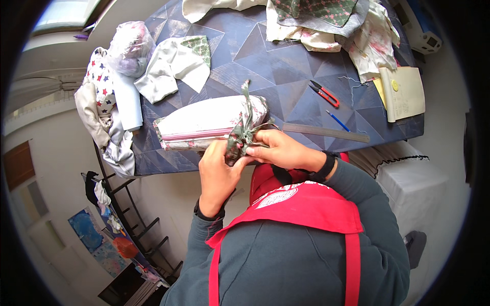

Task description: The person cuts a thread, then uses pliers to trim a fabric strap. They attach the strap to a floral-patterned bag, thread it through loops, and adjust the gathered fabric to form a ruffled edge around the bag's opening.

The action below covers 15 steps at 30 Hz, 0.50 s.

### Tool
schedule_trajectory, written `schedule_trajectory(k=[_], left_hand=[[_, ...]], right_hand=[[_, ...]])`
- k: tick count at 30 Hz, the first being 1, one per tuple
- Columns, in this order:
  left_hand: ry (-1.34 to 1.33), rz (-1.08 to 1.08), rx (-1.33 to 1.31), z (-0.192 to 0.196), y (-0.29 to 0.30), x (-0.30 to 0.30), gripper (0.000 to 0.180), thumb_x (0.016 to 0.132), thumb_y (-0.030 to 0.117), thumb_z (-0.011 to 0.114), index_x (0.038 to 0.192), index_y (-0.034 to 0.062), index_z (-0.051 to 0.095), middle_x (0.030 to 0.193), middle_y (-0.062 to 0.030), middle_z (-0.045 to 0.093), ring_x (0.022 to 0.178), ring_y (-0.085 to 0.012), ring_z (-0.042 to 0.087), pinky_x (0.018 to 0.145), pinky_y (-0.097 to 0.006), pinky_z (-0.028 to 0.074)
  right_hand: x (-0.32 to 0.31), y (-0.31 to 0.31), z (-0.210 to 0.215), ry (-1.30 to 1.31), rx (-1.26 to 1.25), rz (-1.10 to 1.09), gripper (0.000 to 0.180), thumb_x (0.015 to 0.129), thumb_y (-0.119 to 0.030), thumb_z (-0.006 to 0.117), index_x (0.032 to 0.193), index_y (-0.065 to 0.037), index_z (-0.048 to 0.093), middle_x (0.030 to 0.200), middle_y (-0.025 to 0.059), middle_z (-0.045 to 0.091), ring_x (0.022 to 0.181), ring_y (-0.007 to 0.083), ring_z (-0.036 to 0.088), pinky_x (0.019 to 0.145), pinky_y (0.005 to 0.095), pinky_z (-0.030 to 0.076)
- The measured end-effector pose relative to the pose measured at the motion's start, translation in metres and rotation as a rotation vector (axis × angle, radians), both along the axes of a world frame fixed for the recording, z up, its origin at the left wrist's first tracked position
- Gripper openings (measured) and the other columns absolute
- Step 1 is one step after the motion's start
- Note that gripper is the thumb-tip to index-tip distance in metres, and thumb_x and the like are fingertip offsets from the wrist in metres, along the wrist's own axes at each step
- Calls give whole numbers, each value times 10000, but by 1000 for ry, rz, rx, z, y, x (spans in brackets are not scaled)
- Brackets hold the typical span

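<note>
Bunched floral fabric [236, 145], left grip [218, 172] partly hidden

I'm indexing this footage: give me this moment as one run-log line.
left hand: holding green floral fabric; right hand: pinching same fabric; zippered pouch: on table; red-handled snips: on table
</note>
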<state>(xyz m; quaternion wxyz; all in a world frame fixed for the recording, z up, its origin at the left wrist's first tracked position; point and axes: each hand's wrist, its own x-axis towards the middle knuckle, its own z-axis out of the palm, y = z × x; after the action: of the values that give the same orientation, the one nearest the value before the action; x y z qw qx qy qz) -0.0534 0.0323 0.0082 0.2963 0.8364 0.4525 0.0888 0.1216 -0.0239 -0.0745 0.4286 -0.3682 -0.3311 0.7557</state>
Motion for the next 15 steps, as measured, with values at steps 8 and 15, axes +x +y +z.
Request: schedule_trajectory(k=[8,15], left_hand=[[-213,104,-905,17,34,-1,184,957,138,618,1033,-10,695,808,56,621,676,-19,476,578,-211,378],[-288,276,-927,9,41,8,202,958,165,626,899,4,732,723,27,640,538,-7,419,480,-211,281]], right_hand=[[15,7,-12,68,154,16,291,1012,-248,574,862,-13,657,654,-10,512,589,84,442,538,264,357],[7,15,-38,-967,906,-509,126,833,-197,700,797,-91,641,661,65,566,596,273,602,529,379,471]])
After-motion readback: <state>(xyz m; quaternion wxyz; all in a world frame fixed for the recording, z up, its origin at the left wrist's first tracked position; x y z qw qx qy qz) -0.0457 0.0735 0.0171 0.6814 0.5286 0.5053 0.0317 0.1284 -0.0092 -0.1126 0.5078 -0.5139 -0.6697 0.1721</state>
